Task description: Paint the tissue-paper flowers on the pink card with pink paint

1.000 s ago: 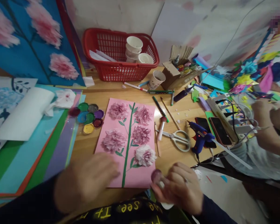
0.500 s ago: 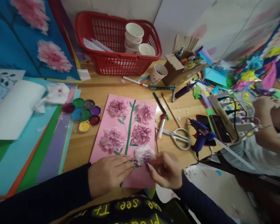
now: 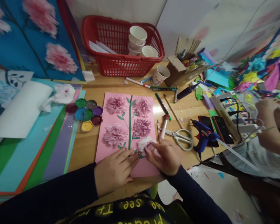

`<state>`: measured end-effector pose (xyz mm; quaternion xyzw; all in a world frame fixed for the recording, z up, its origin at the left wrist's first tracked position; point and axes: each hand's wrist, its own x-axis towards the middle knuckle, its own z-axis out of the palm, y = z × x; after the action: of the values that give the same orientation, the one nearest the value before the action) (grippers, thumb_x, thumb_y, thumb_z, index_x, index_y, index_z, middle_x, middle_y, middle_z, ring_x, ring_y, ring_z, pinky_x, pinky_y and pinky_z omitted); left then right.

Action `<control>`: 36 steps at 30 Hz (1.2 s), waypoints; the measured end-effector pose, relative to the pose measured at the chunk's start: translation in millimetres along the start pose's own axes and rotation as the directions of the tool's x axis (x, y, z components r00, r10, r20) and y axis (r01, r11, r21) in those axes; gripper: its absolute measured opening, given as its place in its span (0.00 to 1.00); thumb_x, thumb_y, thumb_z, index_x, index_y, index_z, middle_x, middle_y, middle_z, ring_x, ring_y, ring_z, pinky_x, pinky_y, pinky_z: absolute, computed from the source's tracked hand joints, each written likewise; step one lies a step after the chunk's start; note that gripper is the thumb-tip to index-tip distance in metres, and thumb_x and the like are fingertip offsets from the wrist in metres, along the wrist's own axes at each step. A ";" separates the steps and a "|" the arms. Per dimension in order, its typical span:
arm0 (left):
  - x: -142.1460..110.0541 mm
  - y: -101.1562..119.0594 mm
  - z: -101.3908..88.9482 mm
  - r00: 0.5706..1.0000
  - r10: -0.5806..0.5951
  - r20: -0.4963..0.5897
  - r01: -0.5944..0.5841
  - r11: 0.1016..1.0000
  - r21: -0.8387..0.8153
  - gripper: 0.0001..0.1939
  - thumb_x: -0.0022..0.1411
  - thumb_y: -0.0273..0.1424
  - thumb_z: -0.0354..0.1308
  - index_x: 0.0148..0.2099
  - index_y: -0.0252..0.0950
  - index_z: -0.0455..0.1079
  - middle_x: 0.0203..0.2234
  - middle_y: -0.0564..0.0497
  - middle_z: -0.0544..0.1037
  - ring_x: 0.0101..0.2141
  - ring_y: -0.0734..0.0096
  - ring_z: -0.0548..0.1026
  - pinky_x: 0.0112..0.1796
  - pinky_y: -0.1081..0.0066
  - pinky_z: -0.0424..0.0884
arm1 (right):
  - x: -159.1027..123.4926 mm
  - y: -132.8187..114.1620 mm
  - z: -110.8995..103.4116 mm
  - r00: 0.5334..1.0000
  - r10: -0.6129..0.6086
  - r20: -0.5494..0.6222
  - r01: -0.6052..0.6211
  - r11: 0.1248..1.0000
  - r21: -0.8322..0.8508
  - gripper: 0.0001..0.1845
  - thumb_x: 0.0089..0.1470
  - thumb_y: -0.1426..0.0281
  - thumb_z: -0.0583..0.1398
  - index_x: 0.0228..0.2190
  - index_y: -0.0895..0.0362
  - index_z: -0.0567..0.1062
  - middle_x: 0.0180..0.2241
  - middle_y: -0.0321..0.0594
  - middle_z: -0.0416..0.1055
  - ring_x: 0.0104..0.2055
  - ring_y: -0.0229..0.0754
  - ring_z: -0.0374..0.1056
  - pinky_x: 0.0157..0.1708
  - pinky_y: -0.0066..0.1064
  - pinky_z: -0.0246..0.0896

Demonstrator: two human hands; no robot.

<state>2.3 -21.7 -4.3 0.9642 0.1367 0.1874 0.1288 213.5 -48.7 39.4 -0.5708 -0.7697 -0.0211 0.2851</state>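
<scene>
On the wooden table lies a pink sheet with a painted green stem and leaves. Several ruffled pink-purple paper flowers stand out from it. My left hand rests flat across the sheet's lower part, fingers stretched toward the lowest flower. That paper flower, whiter than the others, sits right of the stem. My right hand has thumb and fingers pinched together on its right side, at the petals. The fingers cover part of this flower.
Right of the sheet are a makeup brush, scissors and a blue glue gun. Paint pots stand left. Behind are a red basket and a paper cup. Another person's arm is at far right.
The pink sheet has turned slightly and now lies straighter. Both hands have moved with it, and my right fingers have come further over the whitish flower. The camera view has shifted a little.
</scene>
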 end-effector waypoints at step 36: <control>32.0 -36.6 -75.6 0.515 -0.815 -0.266 0.499 0.537 -0.680 0.06 0.56 0.31 0.61 0.31 0.36 0.67 0.24 0.52 0.79 0.26 0.70 0.78 0.28 0.72 0.74 | -14.4 32.2 -1.5 0.987 0.125 0.103 -0.105 0.978 -0.182 0.16 0.60 0.61 0.52 0.26 0.58 0.69 0.19 0.38 0.69 0.20 0.38 0.64 0.21 0.28 0.46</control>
<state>-7.0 37.3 63.0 0.6534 0.4825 0.4216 0.4031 245.4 -50.5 24.6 -0.6377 -0.7454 -0.0400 0.1898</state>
